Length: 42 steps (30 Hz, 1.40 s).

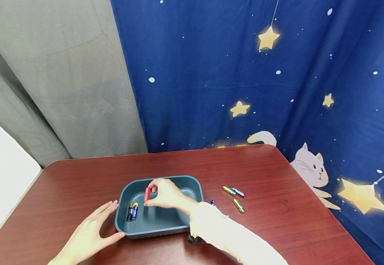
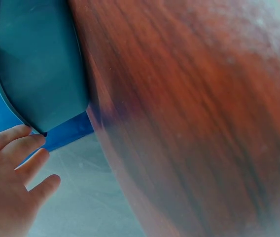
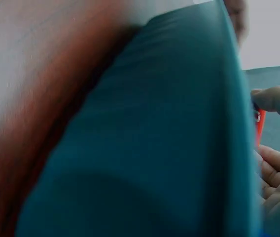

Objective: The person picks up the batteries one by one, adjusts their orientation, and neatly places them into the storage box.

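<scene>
My right hand (image 1: 167,194) reaches over the blue-grey plastic bin (image 1: 160,232) and pinches a red battery (image 1: 147,194) between thumb and fingers. In the right wrist view the red battery (image 3: 261,123) shows between thumb and fingertips, past the bin's wall (image 3: 145,118). Inside the bin, at its left end, a black battery (image 1: 129,212) and a blue battery with a yellow end (image 1: 134,211) lie side by side. My left hand (image 1: 90,232) rests at the bin's left end, fingers and thumb spread along the rim; its fingertips meet the rim in the left wrist view too.
On the reddish-brown table (image 1: 86,180), right of the bin, lie two green-gold batteries (image 1: 238,205) and a blue-white one (image 1: 238,192). Another blue battery (image 1: 212,202) shows partly behind the right sleeve (image 1: 225,228). A small black object (image 1: 194,240) sits by the bin's front right corner.
</scene>
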Tool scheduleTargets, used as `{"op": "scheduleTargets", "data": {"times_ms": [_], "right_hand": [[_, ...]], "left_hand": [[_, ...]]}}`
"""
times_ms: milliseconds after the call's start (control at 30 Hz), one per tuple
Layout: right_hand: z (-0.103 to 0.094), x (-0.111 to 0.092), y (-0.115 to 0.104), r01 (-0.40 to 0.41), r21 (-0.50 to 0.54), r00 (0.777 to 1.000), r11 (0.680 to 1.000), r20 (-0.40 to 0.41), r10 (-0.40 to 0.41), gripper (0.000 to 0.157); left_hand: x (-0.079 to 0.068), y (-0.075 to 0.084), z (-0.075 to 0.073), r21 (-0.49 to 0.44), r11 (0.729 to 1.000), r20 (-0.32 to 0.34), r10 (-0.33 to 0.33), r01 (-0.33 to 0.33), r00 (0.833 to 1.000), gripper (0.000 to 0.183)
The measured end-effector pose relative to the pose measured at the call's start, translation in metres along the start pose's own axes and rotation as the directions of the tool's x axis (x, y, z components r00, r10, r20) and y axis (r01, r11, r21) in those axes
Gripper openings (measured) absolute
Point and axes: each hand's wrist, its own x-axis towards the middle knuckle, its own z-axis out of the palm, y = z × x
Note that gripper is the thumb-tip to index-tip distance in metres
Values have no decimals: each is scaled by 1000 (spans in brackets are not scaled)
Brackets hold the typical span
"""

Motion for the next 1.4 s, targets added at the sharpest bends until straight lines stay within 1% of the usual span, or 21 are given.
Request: {"op": "scheduleTargets", "data": {"times_ms": [100, 200, 300, 400, 533, 667, 767, 933, 1033, 1167, 1400], "right_hand": [[9, 2, -6, -33, -54, 999, 998, 32, 35, 42], [18, 2, -11, -41, -104, 997, 994, 65, 48, 42], [26, 2, -14, -47, -156, 995, 987, 82, 61, 40], [32, 2, -16, -64, -202, 992, 977, 91, 83, 37], [38, 5, -16, -55, -251, 990, 966, 110, 85, 35], [43, 6, -17, -30, -293, 988, 956, 135, 72, 34], [46, 7, -18, -27, -328, 989, 944, 131, 73, 33], [48, 8, -18, -22, -383, 990, 924, 120, 74, 34], [49, 7, -18, -5, -404, 989, 915, 132, 63, 36], [49, 6, -18, 2, -413, 991, 911, 121, 53, 38], [51, 7, -17, 1, -396, 994, 918, 105, 44, 38]], "left_hand": [[-1, 0, 0, -4, 1000, -11, 10, -10, 1000, 83], [-2, 0, -1, -10, 1000, -4, 5, -5, 1000, 83], [-2, 1, -1, -14, 1000, -3, 5, -5, 1000, 83], [-2, 1, -1, -11, 1000, -17, 19, -19, 1000, 83], [-2, 0, 0, 0, 1000, -30, 30, -30, 999, 83], [-2, 0, -1, -8, 1000, -16, 22, -22, 1000, 83], [-2, 0, -1, -13, 1000, -9, 17, -17, 1000, 83], [-2, 0, 0, 8, 999, -39, 32, -32, 999, 83], [-3, -1, 1, 33, 999, -60, 42, -40, 997, 83], [-3, -1, 2, 46, 998, -69, 44, -41, 997, 83], [-3, -1, 3, 52, 998, -75, 42, -38, 996, 83]]}}
